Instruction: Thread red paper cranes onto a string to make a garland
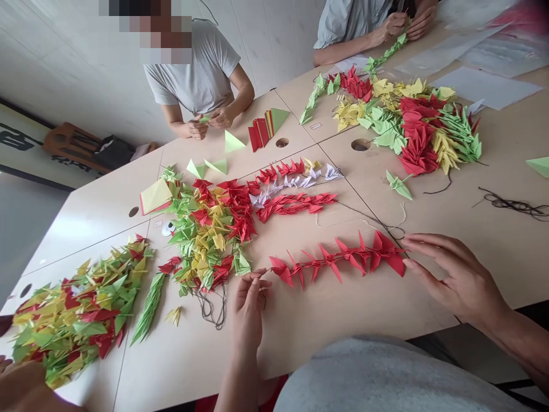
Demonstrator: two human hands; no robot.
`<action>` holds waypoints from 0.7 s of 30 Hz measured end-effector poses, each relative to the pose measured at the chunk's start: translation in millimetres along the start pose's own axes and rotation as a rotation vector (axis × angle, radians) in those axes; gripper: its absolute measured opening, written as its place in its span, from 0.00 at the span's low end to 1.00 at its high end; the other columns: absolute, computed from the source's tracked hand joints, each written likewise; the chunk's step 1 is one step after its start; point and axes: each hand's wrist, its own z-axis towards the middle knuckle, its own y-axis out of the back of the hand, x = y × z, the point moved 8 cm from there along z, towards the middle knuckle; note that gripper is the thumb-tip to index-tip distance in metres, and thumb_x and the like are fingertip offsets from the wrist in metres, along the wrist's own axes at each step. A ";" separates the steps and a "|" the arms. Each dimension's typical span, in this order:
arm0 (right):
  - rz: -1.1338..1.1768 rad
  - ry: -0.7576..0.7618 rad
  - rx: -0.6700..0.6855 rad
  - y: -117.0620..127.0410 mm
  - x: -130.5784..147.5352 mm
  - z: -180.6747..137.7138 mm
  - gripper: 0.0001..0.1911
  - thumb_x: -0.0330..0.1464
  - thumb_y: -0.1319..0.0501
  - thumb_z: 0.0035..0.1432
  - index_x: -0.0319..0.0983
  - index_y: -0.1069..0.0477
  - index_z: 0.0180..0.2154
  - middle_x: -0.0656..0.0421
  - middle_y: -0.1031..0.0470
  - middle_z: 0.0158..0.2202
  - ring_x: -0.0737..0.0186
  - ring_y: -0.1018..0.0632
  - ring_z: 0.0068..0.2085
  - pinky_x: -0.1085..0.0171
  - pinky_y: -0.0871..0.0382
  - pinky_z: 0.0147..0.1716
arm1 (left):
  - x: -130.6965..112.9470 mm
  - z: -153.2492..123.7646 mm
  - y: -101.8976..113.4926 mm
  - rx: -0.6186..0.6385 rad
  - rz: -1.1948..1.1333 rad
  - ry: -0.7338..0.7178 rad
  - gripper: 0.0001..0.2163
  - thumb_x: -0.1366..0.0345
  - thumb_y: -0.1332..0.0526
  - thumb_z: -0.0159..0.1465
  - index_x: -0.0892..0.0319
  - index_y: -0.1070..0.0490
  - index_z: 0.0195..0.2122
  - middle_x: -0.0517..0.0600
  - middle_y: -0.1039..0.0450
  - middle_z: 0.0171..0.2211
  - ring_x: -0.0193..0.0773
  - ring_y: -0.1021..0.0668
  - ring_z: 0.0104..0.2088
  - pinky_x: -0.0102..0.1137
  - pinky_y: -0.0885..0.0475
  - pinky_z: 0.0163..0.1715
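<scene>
A strand of folded red paper cranes (338, 257) stretches across the table in front of me, threaded on a dark string. At its left end my left hand (249, 300) is closed, thumb and forefinger pinching the string. My right hand (454, 272) is at the other end with fingers stretched out and thumb apart; the fingertips are at the last crane, and whether they touch it I cannot tell. Beyond the strand lie more red crane strands (295, 205) and a white one (295, 183). A pile of green, yellow and red cranes (206, 234) lies left of it.
Loose cranes (86, 309) are heaped at the left, by another person's hand (26, 383). Two people sit across, one folding green paper, the other handling a green strand (388, 54). Crane strands (420, 126), dark cord (514, 203) and paper sheets (484, 86) lie at the right.
</scene>
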 end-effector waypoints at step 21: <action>0.066 -0.114 0.020 -18.7 -17.9 -14.4 0.14 0.32 0.40 0.63 0.39 0.30 0.51 0.49 0.22 0.45 0.50 0.20 0.46 0.54 0.24 0.47 | 4.0 4.3 -17.5 0.090 -0.180 0.092 0.13 0.62 0.28 0.54 0.58 0.31 0.34 0.48 0.24 0.31 0.34 0.21 0.33 0.27 0.26 0.35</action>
